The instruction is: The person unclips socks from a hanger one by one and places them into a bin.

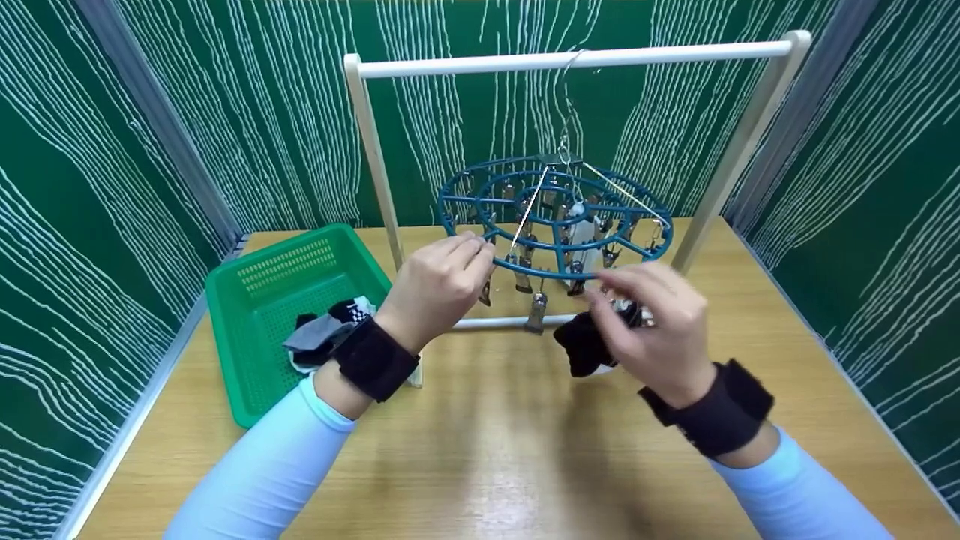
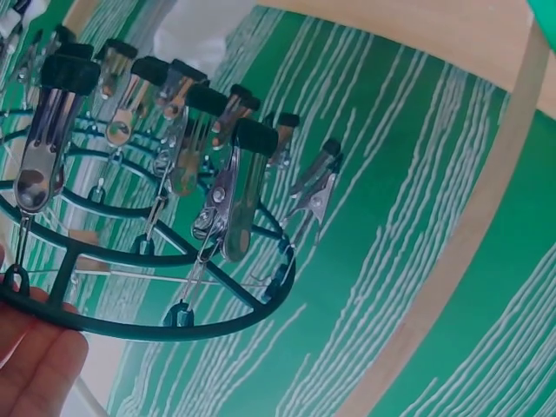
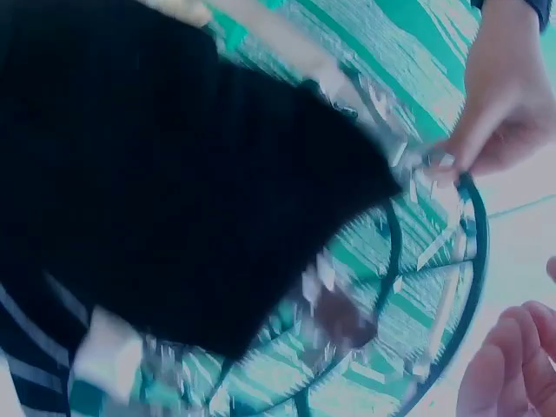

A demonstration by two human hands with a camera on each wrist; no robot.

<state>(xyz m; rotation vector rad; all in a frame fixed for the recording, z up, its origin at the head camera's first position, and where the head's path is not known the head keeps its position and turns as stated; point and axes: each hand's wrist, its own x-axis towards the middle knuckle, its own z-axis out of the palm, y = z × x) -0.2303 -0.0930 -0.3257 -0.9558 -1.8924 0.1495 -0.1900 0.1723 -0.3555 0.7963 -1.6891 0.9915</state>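
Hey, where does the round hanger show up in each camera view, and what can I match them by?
Head: the hanger is just right of centre, above the middle.
Left wrist: the hanger fills the left side, running off the left edge.
Right wrist: the hanger is blurred, lower right of centre.
Shared landmark: the left hand, holding its rim.

Room over the near table [image 1: 487, 442], with clips [image 1: 538, 309] and a black sock [image 1: 582, 346] in the way under the hanger [image 1: 540, 272].
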